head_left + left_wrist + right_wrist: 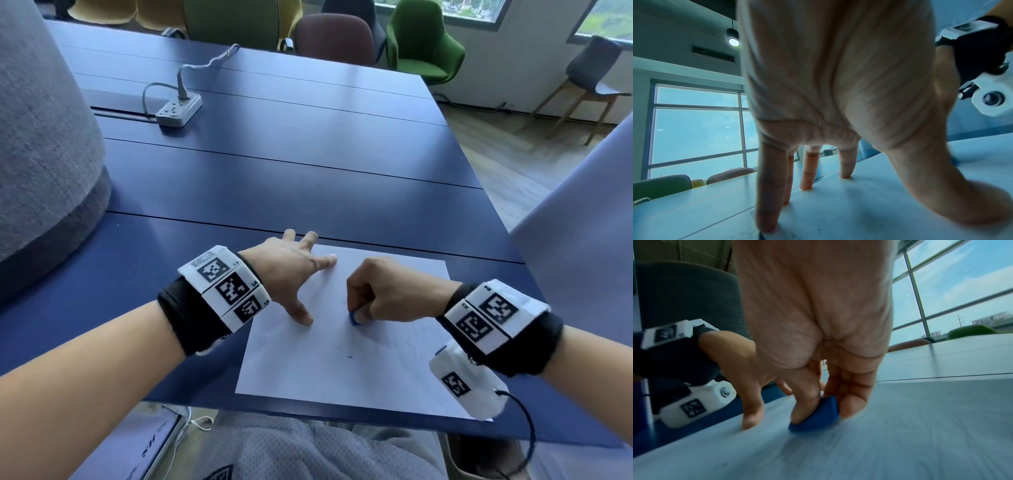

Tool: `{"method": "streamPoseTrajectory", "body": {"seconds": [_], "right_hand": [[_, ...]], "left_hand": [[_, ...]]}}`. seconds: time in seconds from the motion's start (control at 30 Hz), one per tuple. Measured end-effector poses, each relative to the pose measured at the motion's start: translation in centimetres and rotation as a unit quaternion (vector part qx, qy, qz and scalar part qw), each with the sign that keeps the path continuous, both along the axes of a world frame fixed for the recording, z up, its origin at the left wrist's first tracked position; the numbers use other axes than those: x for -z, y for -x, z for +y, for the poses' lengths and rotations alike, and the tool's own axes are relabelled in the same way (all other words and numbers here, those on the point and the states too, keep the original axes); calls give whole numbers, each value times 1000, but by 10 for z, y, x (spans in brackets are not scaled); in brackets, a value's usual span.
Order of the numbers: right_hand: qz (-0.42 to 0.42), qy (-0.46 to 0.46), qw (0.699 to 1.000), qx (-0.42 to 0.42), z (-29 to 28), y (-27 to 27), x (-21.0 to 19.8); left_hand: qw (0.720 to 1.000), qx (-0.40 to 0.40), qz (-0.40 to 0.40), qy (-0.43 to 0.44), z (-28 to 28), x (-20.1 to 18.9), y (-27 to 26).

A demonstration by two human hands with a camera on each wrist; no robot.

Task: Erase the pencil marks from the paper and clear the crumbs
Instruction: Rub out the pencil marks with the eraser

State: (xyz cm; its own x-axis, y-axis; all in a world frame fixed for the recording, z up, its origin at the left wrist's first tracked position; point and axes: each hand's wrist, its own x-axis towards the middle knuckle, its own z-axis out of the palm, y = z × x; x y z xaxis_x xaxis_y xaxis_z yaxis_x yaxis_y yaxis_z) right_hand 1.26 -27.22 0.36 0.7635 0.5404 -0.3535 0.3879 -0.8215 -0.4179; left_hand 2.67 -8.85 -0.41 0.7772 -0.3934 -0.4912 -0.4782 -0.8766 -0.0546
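Note:
A white sheet of paper (342,359) lies on the blue table near its front edge. My right hand (380,294) pinches a small blue eraser (354,318) and holds it down on the paper near the sheet's middle; the right wrist view shows the eraser (816,415) between thumb and fingers against the blurred paper (900,434). My left hand (294,274) rests spread on the paper's left part, its straight fingers (768,203) and thumb pressing it flat. A few tiny blue crumbs (350,357) lie on the paper below the eraser. Faint pencil lines show at the right.
A white power strip (178,110) with a plugged cable sits far back on the left of the table (274,171). A grey upholstered form (41,154) stands at the left edge. Chairs (421,44) line the far side. A pale panel (582,240) rises at the right.

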Motion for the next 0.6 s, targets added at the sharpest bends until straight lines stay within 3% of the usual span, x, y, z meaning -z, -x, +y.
{"method": "streamPoseTrajectory", "body": {"seconds": [0.13, 0.33, 0.5, 0.6], "right_hand": [[-76, -77, 991, 77, -2, -9, 9], [21, 12, 1000, -10, -6, 1, 0], [-67, -55, 994, 68, 0, -27, 5], [-17, -28, 999, 30, -5, -12, 5]], "left_hand": [[1000, 0, -2, 3, 1, 1, 1], [1000, 3, -4, -3, -1, 0, 0], [1000, 2, -5, -3, -1, 1, 1], [1000, 4, -7, -7, -1, 1, 0]]}}
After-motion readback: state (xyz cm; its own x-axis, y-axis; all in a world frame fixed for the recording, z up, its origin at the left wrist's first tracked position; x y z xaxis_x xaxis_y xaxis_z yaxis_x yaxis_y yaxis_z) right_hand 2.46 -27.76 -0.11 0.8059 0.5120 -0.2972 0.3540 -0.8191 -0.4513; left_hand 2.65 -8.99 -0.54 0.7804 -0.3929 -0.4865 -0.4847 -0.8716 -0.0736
